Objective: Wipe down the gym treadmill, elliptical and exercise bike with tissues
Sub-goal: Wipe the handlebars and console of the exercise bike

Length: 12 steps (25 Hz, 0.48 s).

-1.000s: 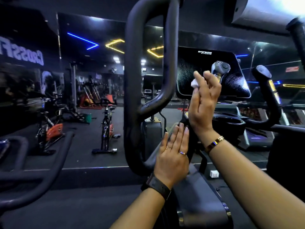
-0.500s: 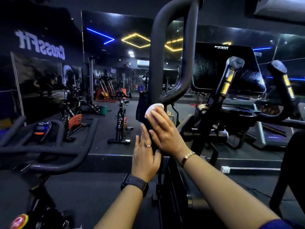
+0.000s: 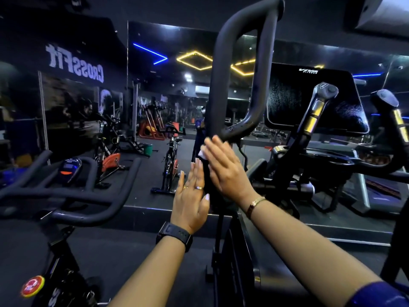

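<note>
The elliptical's black looped handle bar [image 3: 241, 69] rises in front of me. My right hand [image 3: 225, 171] presses a small white tissue [image 3: 201, 153] against the bar's lower stem with straight fingers. My left hand [image 3: 191, 196] lies flat against the left side of the same stem, just below, holding nothing. The elliptical's dark console screen [image 3: 309, 98] is up at the right, behind a grey and gold grip [image 3: 318, 105]. An exercise bike's black handlebar [image 3: 88, 196] with a small display [image 3: 69, 168] is at lower left.
A large wall mirror [image 3: 155, 96] ahead reflects spin bikes [image 3: 170, 162] and orange equipment. A second gold-banded grip [image 3: 396, 114] stands at the far right, with a treadmill deck [image 3: 376, 187] beyond it. Dark rubber floor [image 3: 110, 251] lies between the bike and the elliptical.
My right hand carried the tissue from the grip by the console down and left to the looped bar's stem. My left hand followed to the stem. The view turned left, bringing in the bike.
</note>
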{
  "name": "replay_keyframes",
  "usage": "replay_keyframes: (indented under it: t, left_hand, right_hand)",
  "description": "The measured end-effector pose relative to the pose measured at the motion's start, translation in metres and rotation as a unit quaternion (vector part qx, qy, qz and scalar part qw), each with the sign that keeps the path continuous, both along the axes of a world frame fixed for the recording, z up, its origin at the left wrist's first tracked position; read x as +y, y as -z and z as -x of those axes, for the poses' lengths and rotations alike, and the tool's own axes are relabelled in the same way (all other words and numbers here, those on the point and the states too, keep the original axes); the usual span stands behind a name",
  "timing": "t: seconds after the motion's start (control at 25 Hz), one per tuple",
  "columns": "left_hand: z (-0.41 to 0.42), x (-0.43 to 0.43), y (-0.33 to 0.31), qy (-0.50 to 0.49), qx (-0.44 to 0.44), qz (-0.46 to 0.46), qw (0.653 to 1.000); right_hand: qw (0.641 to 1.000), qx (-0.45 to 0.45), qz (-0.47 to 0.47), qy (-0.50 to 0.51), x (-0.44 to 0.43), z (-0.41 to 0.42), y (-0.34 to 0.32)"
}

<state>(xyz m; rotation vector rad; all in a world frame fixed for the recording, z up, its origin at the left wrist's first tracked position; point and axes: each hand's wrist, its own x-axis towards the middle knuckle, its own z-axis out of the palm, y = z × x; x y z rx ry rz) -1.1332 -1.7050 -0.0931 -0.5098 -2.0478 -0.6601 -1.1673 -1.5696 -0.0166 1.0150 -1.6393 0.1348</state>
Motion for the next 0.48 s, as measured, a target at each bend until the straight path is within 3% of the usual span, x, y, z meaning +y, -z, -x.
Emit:
replay_keyframes:
  t: [0.12, 0.2, 0.36, 0.48]
  left_hand:
    - [0.007, -0.005, -0.002, 0.024, 0.022, -0.008, 0.999]
    - [0.01, -0.004, -0.006, 0.045, 0.034, -0.034, 0.998]
    - [0.014, 0.005, -0.034, 0.101, 0.047, -0.07, 0.991]
    - [0.017, 0.008, -0.059, 0.122, 0.046, -0.057, 0.99]
  right_hand:
    - [0.996, -0.001, -0.082, -0.022, 0.014, -0.005, 0.016]
    - [0.995, 0.045, -0.087, -0.003, 0.015, -0.007, 0.008]
    - [0.995, 0.05, 0.081, -0.021, 0.007, -0.006, -0.002]
    - [0.993, 0.056, 0.097, -0.037, 0.015, -0.002, -0.016]
